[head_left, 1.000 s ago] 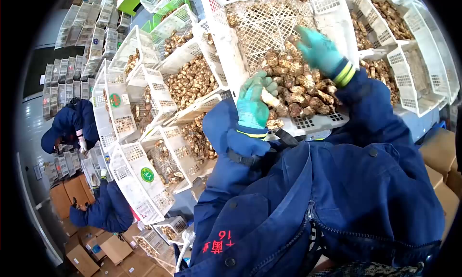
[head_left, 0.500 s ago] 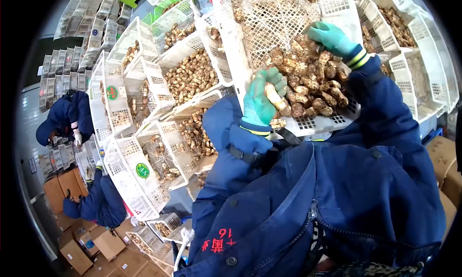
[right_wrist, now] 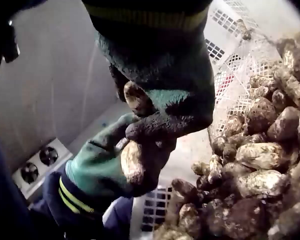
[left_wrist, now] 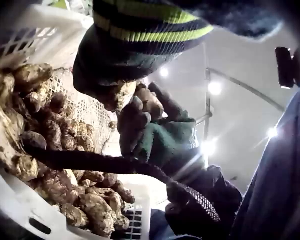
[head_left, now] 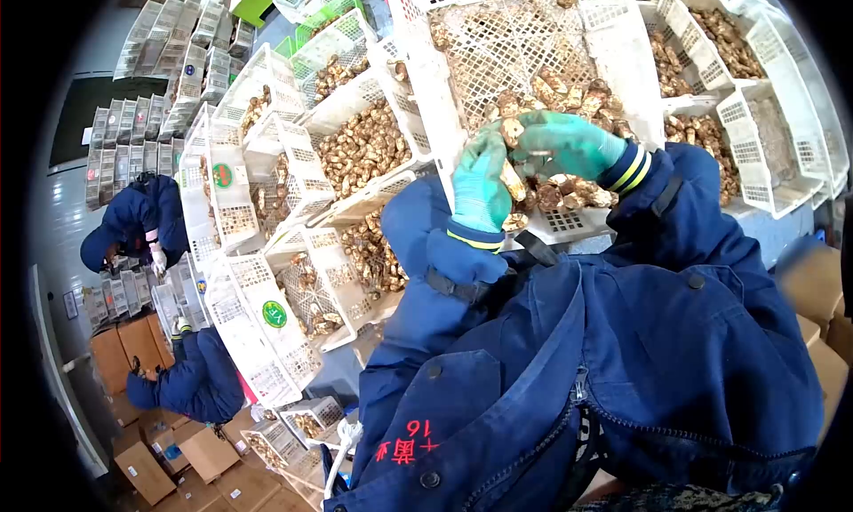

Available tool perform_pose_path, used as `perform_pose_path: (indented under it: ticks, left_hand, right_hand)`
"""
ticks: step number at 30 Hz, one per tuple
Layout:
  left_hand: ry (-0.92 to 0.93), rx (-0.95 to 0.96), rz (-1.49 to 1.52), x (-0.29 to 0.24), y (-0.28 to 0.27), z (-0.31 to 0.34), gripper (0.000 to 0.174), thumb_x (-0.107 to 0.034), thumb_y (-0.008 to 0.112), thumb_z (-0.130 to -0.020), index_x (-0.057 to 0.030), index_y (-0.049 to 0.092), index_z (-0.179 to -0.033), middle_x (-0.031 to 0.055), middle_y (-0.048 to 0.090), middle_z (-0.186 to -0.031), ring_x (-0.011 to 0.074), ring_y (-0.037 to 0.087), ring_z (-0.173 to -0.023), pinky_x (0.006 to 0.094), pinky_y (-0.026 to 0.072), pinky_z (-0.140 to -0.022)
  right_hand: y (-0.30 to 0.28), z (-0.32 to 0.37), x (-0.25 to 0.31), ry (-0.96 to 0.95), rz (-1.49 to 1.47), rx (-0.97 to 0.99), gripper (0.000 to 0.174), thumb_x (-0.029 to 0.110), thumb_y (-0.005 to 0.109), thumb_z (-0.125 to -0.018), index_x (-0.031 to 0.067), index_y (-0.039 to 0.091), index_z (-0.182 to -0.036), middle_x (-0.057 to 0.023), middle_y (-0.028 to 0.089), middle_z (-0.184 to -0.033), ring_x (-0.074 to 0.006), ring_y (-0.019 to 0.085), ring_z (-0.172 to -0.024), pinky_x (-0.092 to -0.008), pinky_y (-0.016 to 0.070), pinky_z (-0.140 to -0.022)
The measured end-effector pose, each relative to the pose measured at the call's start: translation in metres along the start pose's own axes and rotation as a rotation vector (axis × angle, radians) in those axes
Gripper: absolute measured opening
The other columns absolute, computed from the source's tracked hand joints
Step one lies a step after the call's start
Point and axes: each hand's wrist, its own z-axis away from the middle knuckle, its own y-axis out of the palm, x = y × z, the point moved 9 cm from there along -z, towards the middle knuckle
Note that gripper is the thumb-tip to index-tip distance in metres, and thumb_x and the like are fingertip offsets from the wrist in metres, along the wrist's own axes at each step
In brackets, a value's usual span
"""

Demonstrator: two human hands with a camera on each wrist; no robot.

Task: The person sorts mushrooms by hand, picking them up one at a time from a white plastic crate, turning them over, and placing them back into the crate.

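Our left hand point(head_left: 480, 185) and right hand point(head_left: 570, 145) each curl fingers round a mushroom point(right_wrist: 132, 164), probably light, bruisable, best held mid-stem.

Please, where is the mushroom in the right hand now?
Left of centre in the right wrist view, the mushroom is pinched by the right hand, just above the left hand.

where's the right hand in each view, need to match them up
Head: right hand, right of centre, above the middle.
Left wrist: right hand, close to the centre.
Right wrist: right hand, upper middle.
Shared landmark: the heaped mushrooms in the white crate.
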Motion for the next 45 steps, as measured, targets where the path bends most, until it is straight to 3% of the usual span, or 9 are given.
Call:
perform_pose_path:
  ticks: [3,9,19,23,25,31,35,39,45]
  left_hand:
    - [0.104,-0.049,-0.151,0.01,-0.021,-0.004,0.025,-0.007,0.059,-0.092,-0.0003,0.056,-0.116,0.0067,0.06,-0.104,0.0153,0.06,-0.089,0.027,0.053,-0.072]
    - [0.02,-0.057,-0.156,-0.008,-0.012,0.0,0.035,-0.025,0.054,-0.097,-0.0003,0.052,-0.122,0.0123,0.059,-0.113,0.0226,0.06,-0.097,0.034,0.0517,-0.084]
    - [0.21,-0.165,-0.284,-0.028,0.02,0.016,0.08,-0.062,0.036,-0.094,0.0045,0.035,-0.138,0.0173,0.044,-0.134,0.0268,0.043,-0.123,0.0395,0.0352,-0.105]
    - [0.157,-0.109,-0.406,-0.014,0.01,0.009,0.082,-0.063,0.037,-0.093,0.003,0.032,-0.141,0.0172,0.035,-0.145,0.0273,0.034,-0.133,0.0412,0.0247,-0.11]
    - [0.021,-0.089,-0.24,-0.007,0.006,0.006,0.079,-0.062,0.038,-0.094,0.0011,0.033,-0.141,0.0178,0.034,-0.146,0.0269,0.033,-0.134,0.0406,0.0254,-0.109]
    - [0.145,0.134,-0.606,0.002,0.033,0.006,0.069,-0.053,0.034,-0.099,0.0009,0.033,-0.141,0.0201,0.037,-0.144,0.0299,0.037,-0.134,0.0404,0.0312,-0.111]
    - [0.101,0.175,-0.596,0.009,0.052,0.009,0.067,-0.05,0.029,-0.101,0.0021,0.03,-0.142,0.0221,0.036,-0.144,0.0296,0.038,-0.134,0.0402,0.0325,-0.111]
    - [0.128,0.16,-0.65,0.004,0.055,0.009,0.071,-0.054,0.029,-0.099,0.0039,0.032,-0.14,0.0218,0.04,-0.14,0.0297,0.039,-0.132,0.042,0.0303,-0.111]
    - [0.075,-0.007,-0.521,-0.011,0.022,0.004,0.078,-0.062,0.035,-0.095,0.0008,0.034,-0.14,0.0208,0.04,-0.141,0.0311,0.035,-0.135,0.0464,0.0239,-0.112]
  right_hand:
    - [0.012,0.012,-0.011,0.7,-0.707,-0.201,0.044,0.013,0.063,-0.086,-0.0002,0.052,-0.127,-0.0111,0.066,-0.101,-0.0155,0.066,-0.078,-0.0262,0.0562,-0.065]
    - [0.002,0.019,-0.04,0.678,-0.7,-0.394,0.046,0.011,0.058,-0.087,0.0002,0.048,-0.131,-0.0109,0.067,-0.094,-0.014,0.066,-0.067,-0.0249,0.0535,-0.052]
    - [0.044,-0.011,-0.023,0.281,-0.625,-0.503,0.058,0.018,0.068,-0.081,0.0021,0.043,-0.131,-0.0086,0.06,-0.102,-0.013,0.058,-0.089,-0.0269,0.0492,-0.076]
    - [0.043,0.012,-0.032,0.81,-0.439,-0.316,0.069,0.022,0.07,-0.078,0.0011,0.038,-0.135,-0.0112,0.063,-0.087,-0.018,0.061,-0.072,-0.033,0.0496,-0.063]
    - [0.035,0.014,-0.045,0.593,-0.137,-0.395,0.049,0.024,0.07,-0.079,0.0001,0.048,-0.116,-0.0094,0.061,-0.076,-0.0153,0.058,-0.061,-0.0323,0.0481,-0.054]
    - [0.046,0.036,-0.026,0.613,-0.926,-0.426,0.016,0.015,0.067,-0.086,0.0039,0.063,-0.096,-0.004,0.056,-0.072,-0.0138,0.055,-0.06,-0.0294,0.045,-0.052]
    - [0.026,0.043,0.014,-0.121,0.301,-0.269,0.026,0.009,0.06,-0.087,0.0152,0.068,-0.111,-0.0081,0.061,-0.09,-0.0197,0.059,-0.072,-0.0306,0.0481,-0.06]
    - [0.038,0.055,-0.033,0.676,-0.945,-0.421,0.018,0.019,0.059,-0.091,0.0049,0.067,-0.1,-0.0058,0.063,-0.088,-0.0133,0.058,-0.077,-0.0288,0.0476,-0.064]
    - [-0.169,0.107,0.002,0.278,-1.028,-0.885,0.011,0.015,0.058,-0.09,0.0042,0.062,-0.091,-0.0098,0.063,-0.091,-0.0216,0.062,-0.094,-0.038,0.0503,-0.089]
